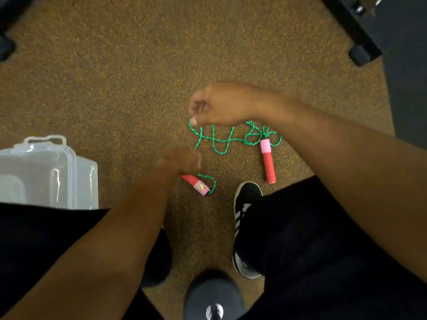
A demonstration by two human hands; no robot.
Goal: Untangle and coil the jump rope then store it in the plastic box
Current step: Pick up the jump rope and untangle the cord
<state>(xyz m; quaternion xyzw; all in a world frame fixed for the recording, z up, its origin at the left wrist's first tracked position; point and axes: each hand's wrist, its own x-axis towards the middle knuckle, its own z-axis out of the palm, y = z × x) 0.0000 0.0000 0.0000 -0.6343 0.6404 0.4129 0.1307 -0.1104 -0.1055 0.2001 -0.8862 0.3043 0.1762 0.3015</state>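
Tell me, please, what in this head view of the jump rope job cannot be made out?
- Left hand: motion-blurred; its grip on the handle is unclear.
- Rope: the stretch under the right hand is hidden.
- Plastic box: cut off by the left edge and covered by the leg.

Brown speckled carpet (115, 88) covers the floor w/ yellowish flecks throughout. Black shoe (245, 218) w/ white stripes sits flat on it at lower centre-right, black trouser legs (323, 250) either side of frame bottom. Dark furniture base (360, 54) juts in at top right, another dark shape (7, 49) at top left edge, & a grey round object (212, 294) at bottom centre, blurred
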